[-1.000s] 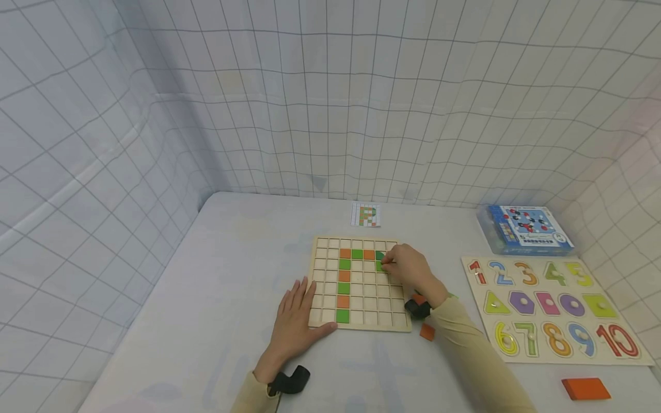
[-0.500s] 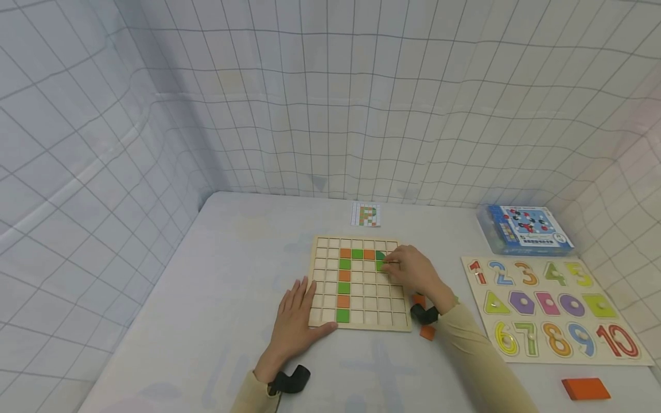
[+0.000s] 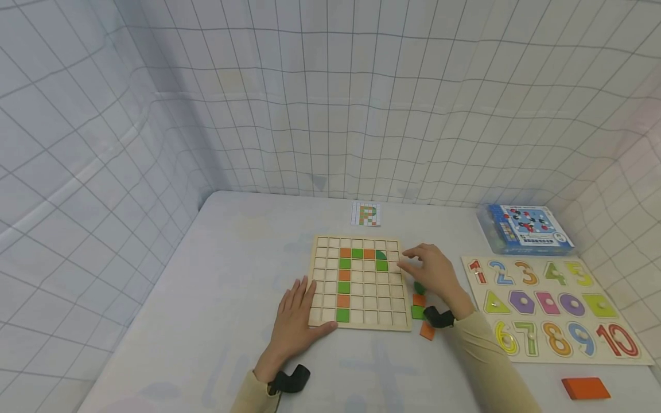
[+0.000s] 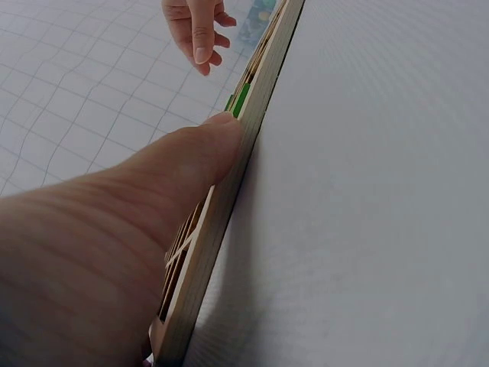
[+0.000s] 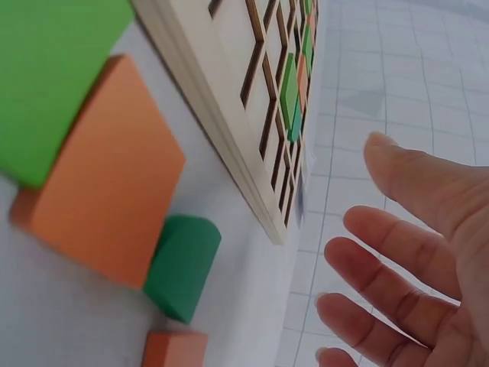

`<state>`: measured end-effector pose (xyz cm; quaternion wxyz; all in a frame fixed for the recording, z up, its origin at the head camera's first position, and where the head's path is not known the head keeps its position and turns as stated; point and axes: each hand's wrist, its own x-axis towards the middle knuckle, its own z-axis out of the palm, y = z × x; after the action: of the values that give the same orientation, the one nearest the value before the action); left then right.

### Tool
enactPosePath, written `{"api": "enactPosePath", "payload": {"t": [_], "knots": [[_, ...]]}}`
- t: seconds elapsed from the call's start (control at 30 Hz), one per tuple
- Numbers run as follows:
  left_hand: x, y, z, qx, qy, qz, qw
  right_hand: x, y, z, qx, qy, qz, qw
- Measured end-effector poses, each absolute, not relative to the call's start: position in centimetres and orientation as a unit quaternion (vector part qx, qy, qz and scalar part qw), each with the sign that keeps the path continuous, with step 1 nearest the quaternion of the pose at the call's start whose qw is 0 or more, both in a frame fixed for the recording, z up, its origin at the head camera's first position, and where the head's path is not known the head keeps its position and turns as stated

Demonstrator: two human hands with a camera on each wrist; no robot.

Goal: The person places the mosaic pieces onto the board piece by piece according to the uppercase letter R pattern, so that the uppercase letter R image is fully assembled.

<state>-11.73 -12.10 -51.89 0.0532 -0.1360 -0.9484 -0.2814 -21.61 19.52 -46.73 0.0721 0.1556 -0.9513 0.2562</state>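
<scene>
A wooden grid board [image 3: 370, 301] lies on the table with green and orange square tiles in one column and along an upper row. At that row's right end sits a dark green rounded piece [image 3: 381, 254], with a green square tile [image 3: 381, 265] in the cell below it. My left hand [image 3: 295, 318] rests at the board's lower left corner, fingers straight, thumb [image 4: 206, 149] on the front edge. Just off the board's right edge hovers my right hand [image 3: 434, 272], fingers loosely bent and holding nothing. Beneath its wrist lie loose pieces, including an orange square tile [image 5: 114, 176] and a dark green piece [image 5: 183, 264].
Behind the board lies a small pattern card [image 3: 365, 214]. To the right are a number and shape puzzle board [image 3: 555, 358], a blue box [image 3: 532, 226] and an orange block [image 3: 586, 389]. Grid-patterned curtains surround the table.
My right hand has drawn away from the board to the right, leaving the green tile in its cell and uncovering loose pieces beside the board. The left hand has stayed put.
</scene>
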Motion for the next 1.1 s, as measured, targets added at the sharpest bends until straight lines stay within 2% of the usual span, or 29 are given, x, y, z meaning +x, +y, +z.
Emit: {"api": "enactPosePath", "payload": {"t": [0.63, 1.1], "knots": [[-11.8, -12.1, -52.1, -0.134, -0.951, -0.275, 0.05, -20.6, 21.9, -46.2, 0.114, -0.963, 0.243, -0.039], [-11.7, -12.1, -51.9, -0.137, -0.949, -0.277, 0.053, -19.8, 22.3, -46.0, 0.116, -0.967, 0.219, -0.052]]}}
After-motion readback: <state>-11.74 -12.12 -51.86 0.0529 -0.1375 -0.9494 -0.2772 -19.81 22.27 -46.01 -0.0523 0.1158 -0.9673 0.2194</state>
